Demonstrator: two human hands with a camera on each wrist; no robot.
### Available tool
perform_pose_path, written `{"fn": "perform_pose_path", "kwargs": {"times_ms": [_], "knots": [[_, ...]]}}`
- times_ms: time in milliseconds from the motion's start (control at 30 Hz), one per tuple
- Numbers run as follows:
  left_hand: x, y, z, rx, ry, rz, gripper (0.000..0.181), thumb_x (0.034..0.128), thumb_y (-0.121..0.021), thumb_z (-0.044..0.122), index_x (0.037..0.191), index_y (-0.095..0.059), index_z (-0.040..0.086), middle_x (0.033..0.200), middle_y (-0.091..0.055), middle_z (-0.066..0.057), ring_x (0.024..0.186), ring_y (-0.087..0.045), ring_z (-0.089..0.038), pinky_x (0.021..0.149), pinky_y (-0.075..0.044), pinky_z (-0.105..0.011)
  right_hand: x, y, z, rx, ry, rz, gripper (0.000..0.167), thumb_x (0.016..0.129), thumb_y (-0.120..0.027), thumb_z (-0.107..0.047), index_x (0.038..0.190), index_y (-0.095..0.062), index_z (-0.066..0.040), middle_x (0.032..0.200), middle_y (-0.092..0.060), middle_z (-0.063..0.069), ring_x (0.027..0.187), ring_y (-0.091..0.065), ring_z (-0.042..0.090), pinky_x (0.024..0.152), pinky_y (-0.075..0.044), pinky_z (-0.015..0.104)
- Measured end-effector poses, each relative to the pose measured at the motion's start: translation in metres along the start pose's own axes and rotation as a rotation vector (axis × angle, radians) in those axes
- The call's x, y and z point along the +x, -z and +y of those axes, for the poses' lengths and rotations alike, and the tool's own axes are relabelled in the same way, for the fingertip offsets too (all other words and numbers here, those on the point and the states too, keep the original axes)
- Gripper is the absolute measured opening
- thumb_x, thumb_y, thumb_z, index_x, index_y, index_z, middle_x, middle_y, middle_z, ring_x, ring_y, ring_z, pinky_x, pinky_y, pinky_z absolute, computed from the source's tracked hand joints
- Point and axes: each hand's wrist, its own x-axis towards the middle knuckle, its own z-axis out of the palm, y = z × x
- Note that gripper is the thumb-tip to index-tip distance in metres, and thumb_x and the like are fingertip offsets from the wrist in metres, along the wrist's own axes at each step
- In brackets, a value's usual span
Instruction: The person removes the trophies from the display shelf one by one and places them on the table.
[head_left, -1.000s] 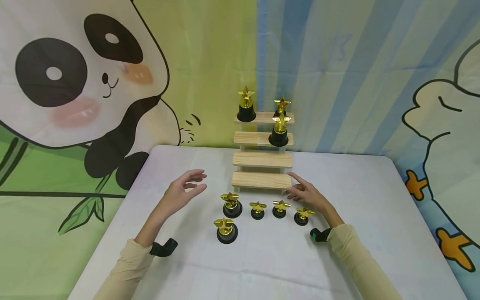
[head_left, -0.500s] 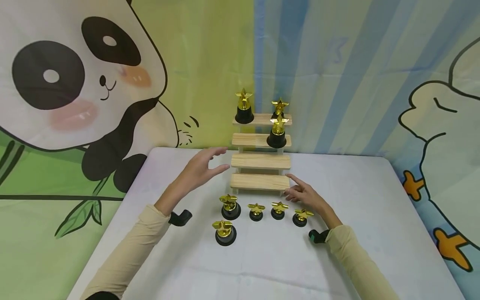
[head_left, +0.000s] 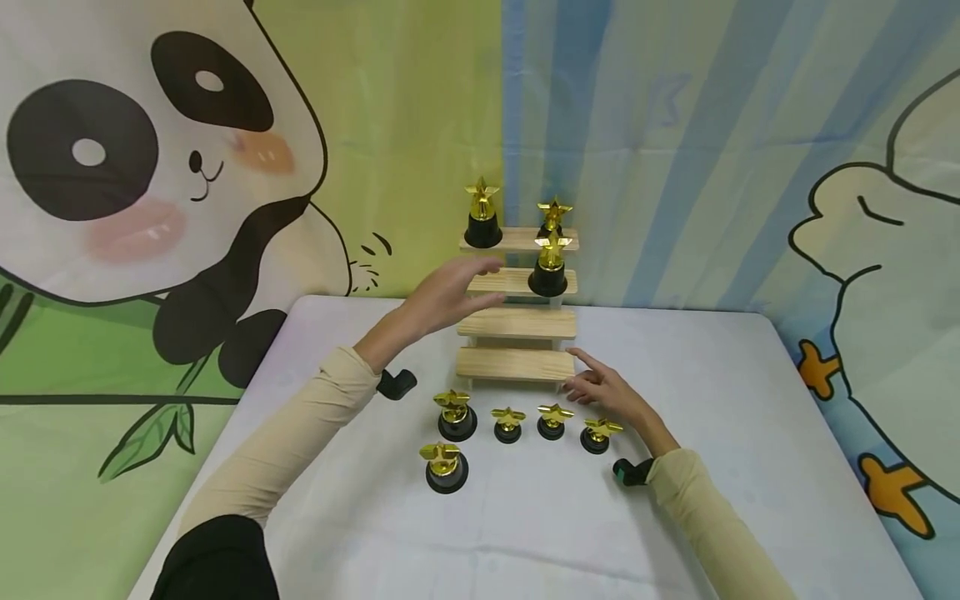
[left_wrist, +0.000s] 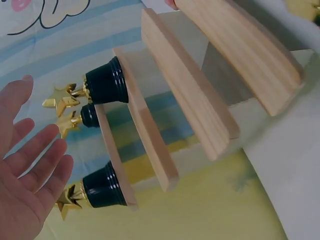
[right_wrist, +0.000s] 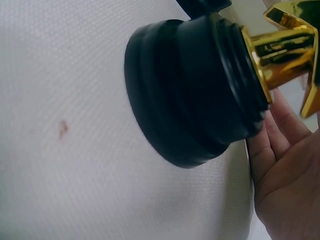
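My left hand [head_left: 448, 293] reaches in front of the left part of the wooden stepped stand [head_left: 517, 322], fingers spread and holding nothing. In the left wrist view the hand [left_wrist: 30, 165] is beside gold star trophies with black bases. One trophy [head_left: 483, 218] stands at the left of the top shelf, another [head_left: 553, 215] at its right, and a third [head_left: 549, 271] at the right of the second shelf. My right hand [head_left: 603, 390] is at the lowest shelf's right end, index finger extended towards it; contact cannot be told. A trophy [right_wrist: 195, 90] is close to the right wrist camera.
On the white table [head_left: 525, 517], in front of the stand, are two larger trophies [head_left: 457, 415] [head_left: 447, 467] at the left and several small ones [head_left: 507, 424] in a row. A patterned cloth [head_left: 420, 125] hangs behind.
My left hand has moved up and right, from the table's left side to the stand's upper shelves. My right hand has stayed by the lowest shelf.
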Motion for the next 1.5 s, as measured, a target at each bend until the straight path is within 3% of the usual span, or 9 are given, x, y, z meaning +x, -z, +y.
{"fn": "perform_pose_path", "kwargs": {"times_ms": [333, 600, 767, 1100, 1500], "knots": [[0.04, 0.0, 0.001, 0.098, -0.046, -0.035, 0.052, 0.0939, -0.064, 0.035, 0.137, -0.051, 0.01, 0.129, -0.062, -0.008, 0.119, -0.058, -0.021, 0.104, -0.046, -0.037, 0.003, 0.0, 0.004, 0.029, 0.011, -0.002, 0.067, 0.1, -0.055, -0.029, 0.156, -0.02, -0.02, 0.117, -0.066, 0.027, 0.098, -0.07, 0.029, 0.083, -0.057, 0.038], [0.068, -0.002, 0.003, 0.076, -0.032, -0.039, 0.053, 0.0934, -0.064, 0.035, 0.139, -0.05, 0.011, 0.132, -0.061, -0.009, 0.121, -0.058, -0.022, 0.101, -0.048, -0.037, 0.003, 0.001, 0.004, 0.042, 0.02, -0.002, 0.065, 0.1, -0.054, -0.03, 0.155, -0.022, -0.021, 0.117, -0.065, 0.028, 0.098, -0.07, 0.031, 0.083, -0.058, 0.039], [0.082, -0.006, 0.008, 0.109, -0.058, -0.034, 0.051, 0.0941, -0.064, 0.034, 0.136, -0.05, 0.008, 0.13, -0.062, -0.01, 0.12, -0.058, -0.025, 0.101, -0.047, -0.037, 0.002, 0.001, 0.004, 0.04, 0.027, 0.001, 0.067, 0.1, -0.055, -0.03, 0.156, -0.02, -0.018, 0.116, -0.066, 0.027, 0.096, -0.071, 0.027, 0.082, -0.058, 0.037], [0.101, -0.012, 0.011, 0.119, -0.047, -0.046, 0.054, 0.0957, -0.061, 0.035, 0.14, -0.047, 0.007, 0.134, -0.059, -0.011, 0.122, -0.057, -0.023, 0.103, -0.046, -0.036, 0.003, -0.001, 0.006, 0.039, 0.01, 0.005, 0.067, 0.099, -0.056, -0.03, 0.156, -0.021, -0.021, 0.116, -0.066, 0.026, 0.095, -0.07, 0.027, 0.083, -0.057, 0.035], [0.108, -0.019, 0.012, 0.112, -0.019, -0.063, 0.046, 0.0969, -0.058, 0.035, 0.134, -0.053, 0.008, 0.124, -0.064, -0.006, 0.113, -0.06, -0.02, 0.098, -0.048, -0.034, 0.002, 0.0, 0.004, 0.017, 0.001, 0.001, 0.067, 0.099, -0.055, -0.033, 0.156, -0.021, -0.021, 0.116, -0.066, 0.026, 0.096, -0.07, 0.029, 0.085, -0.057, 0.039]]}}
